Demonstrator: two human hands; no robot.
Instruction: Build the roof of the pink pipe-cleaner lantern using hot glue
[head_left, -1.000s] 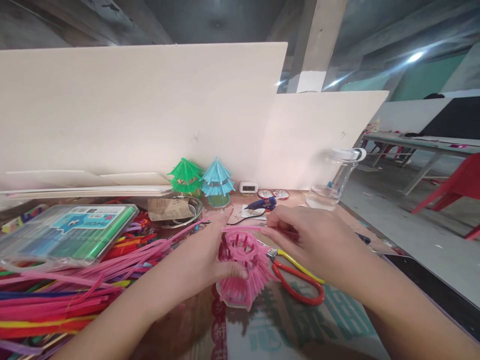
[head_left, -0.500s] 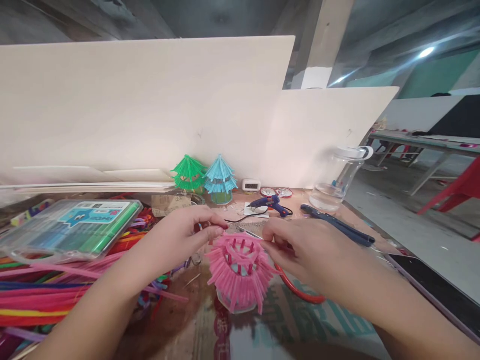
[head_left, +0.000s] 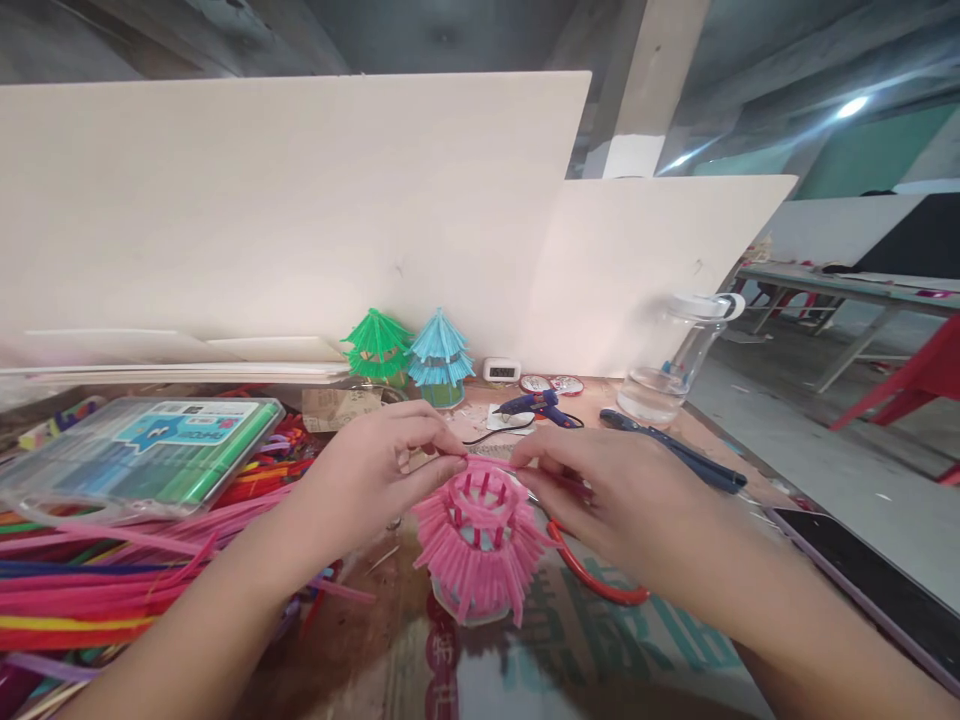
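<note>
A small pink pavilion-like model, its fringed roof built of fuzzy pipe cleaners, stands on the table before me. Short dark-pink posts rise in a ring from its top. Across the back of that ring runs a pink pipe cleaner. My left hand pinches its left end between thumb and forefinger. On the other side, my right hand is closed on the right end with bent fingers. Scissors with a red handle lie partly under my right hand.
Loose pipe cleaners and a marker case fill the left. Behind stand green and blue models, a small clock, a glue gun, pliers and a water bottle. A phone lies right.
Both hands have come closer together above the model's top. The left moved right and the right slightly left and up, bringing the pipe cleaner over the back of the ring of posts.
</note>
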